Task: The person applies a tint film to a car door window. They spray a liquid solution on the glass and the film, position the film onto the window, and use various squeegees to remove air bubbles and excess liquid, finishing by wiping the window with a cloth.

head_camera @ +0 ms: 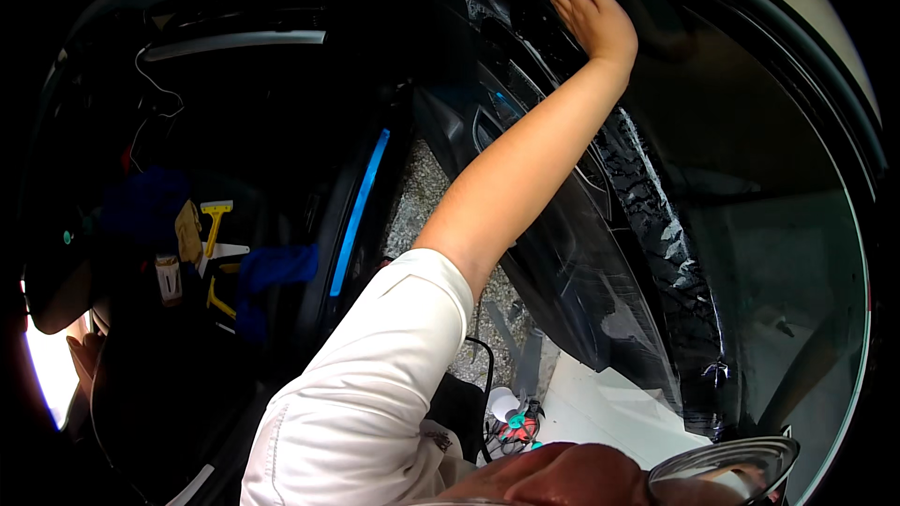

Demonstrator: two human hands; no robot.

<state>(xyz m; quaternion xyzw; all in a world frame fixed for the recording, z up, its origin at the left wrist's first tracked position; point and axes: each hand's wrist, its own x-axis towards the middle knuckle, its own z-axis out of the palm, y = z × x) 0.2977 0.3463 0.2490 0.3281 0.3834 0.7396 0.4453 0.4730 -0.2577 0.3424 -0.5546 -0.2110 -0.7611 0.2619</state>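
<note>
My left hand [583,14] is raised with its fingers straight and its thumb apart, near the upper end of an open car door, with nothing seen in it. Whether it touches the door cannot be told. My bare forearm crosses over the dark inner door panel [562,253]. Wrinkled, shiny black plastic film [654,225] lies along the base of the door's window glass [780,239]. My right hand is out of view.
In the dark car interior lie a yellow-handled scraper [216,225], a second yellow tool [221,302] and a blue cloth [281,263]. A blue strip [360,214] runs along the door sill. On the ground stands a white-and-teal sprayer [505,404] beside cables.
</note>
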